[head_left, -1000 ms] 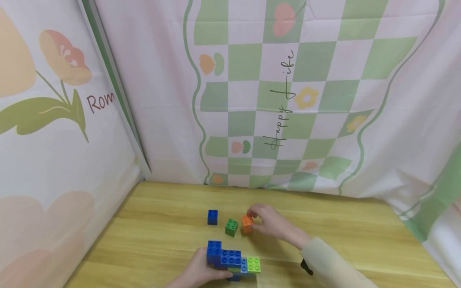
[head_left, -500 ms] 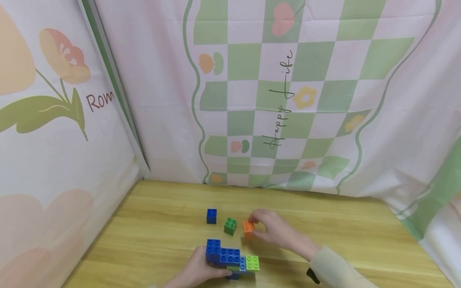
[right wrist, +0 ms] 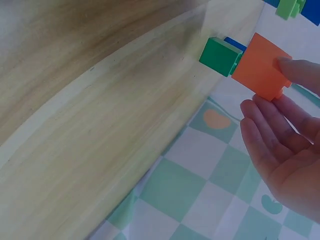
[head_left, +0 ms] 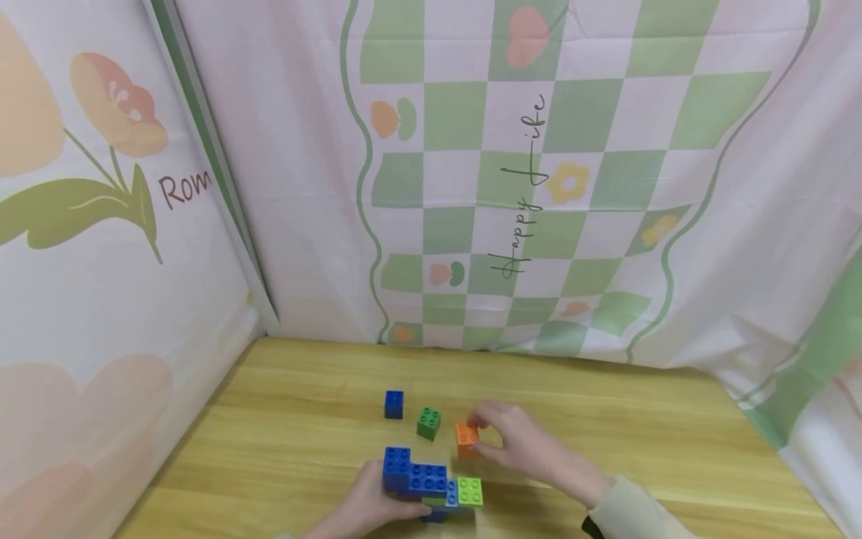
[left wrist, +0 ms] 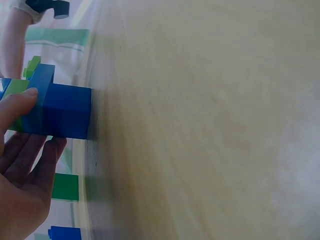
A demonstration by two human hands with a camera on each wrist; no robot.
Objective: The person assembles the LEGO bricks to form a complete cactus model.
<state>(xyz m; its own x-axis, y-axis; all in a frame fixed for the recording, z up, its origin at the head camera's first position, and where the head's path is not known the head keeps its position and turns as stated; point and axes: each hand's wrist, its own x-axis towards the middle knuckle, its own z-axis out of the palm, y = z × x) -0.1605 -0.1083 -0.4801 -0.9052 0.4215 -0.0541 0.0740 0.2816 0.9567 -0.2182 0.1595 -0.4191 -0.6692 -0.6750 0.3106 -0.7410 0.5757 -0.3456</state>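
My left hand (head_left: 364,503) grips a built-up toy brick model (head_left: 427,480) of dark blue, light blue and lime green bricks. In the left wrist view, the thumb presses one side of the model (left wrist: 37,107) while the fingers lie under it. An orange 2x2 toy brick (head_left: 465,440) is pinched between the thumb and fingers of my right hand (head_left: 528,447). The right wrist view shows the orange brick (right wrist: 260,65) from its side, with its studs toward the palm. It is just beyond the model's lime green end, to the right of a green brick (head_left: 429,424).
A small blue brick (head_left: 394,405) stands on the wooden table (head_left: 303,434), left of the green one. Behind the table hangs a checked curtain (head_left: 505,224). A white patterned curtain (head_left: 121,299) borders the left side. A dark band (head_left: 591,528) shows at the right sleeve.
My right hand has drawn the orange brick toward me and slightly right, away from the green brick. The left hand and the model have stayed nearly still.
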